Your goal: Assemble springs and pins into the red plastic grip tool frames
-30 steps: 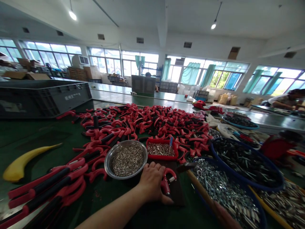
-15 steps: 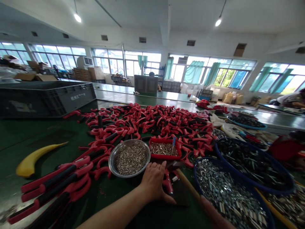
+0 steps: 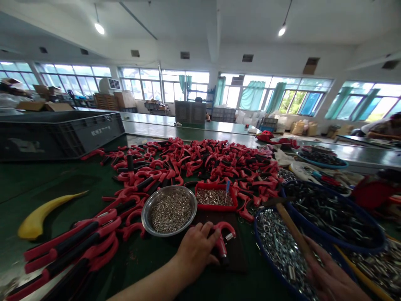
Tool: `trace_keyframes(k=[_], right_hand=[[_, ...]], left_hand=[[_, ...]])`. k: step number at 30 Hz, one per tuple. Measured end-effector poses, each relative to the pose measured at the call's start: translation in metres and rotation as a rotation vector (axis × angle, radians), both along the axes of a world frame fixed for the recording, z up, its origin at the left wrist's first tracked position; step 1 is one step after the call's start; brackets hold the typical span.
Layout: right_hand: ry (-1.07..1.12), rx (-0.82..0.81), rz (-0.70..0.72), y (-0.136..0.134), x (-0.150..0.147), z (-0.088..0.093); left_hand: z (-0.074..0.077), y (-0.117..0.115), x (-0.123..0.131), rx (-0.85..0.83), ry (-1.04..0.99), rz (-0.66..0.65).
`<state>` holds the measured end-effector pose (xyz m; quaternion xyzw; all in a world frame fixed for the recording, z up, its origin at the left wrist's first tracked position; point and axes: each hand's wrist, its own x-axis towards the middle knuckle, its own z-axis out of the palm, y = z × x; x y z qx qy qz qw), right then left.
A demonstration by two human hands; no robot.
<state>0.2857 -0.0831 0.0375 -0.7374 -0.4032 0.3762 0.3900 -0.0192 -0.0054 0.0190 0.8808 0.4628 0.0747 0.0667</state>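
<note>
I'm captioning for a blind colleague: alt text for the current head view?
A person's right hand grips a hammer above a blue-rimmed basin of metal parts, while the left hand rests at a red curved piece. Beyond lie a metal bowl, a red tray and a heap of red pieces.

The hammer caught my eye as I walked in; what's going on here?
A person's left hand is on a red part, lying on a dark pad. The right hand grips the hammer, its head away from the part. A bowl and red tray of small metal pieces sit nearby, before a heap of red parts.
</note>
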Motion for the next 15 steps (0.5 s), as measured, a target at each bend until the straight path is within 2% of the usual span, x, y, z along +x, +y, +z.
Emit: trace_keyframes(k=[3,5,7,9,10,13,15], right_hand=[[-0.106,-0.004,0.077,0.027,0.047,-0.006],[-0.448,0.022,0.151,0.041,0.072,-0.008],[-0.864,0.180,0.183,0.048,0.075,-0.005],[-1.115,0.389,0.229,0.049,0.048,0.002],[-1.105,0.468,0.342,0.049,0.026,0.007],[-0.815,0.508,0.718,0.055,-0.049,0.017],[-0.589,0.489,0.797,0.069,-0.085,0.017]], left_hand=[[0.001,-0.001,0.002,-0.010,0.125,-0.072],[0.006,-0.001,0.000,-0.001,0.128,-0.132],[0.018,-0.003,-0.003,-0.026,0.064,-0.155],[0.036,-0.003,-0.007,-0.103,-0.059,-0.122],[0.046,-0.002,-0.009,-0.167,-0.138,-0.102],[0.064,0.007,-0.012,-0.519,-0.389,-0.105],[0.060,0.017,-0.013,-0.849,-0.548,-0.074]])
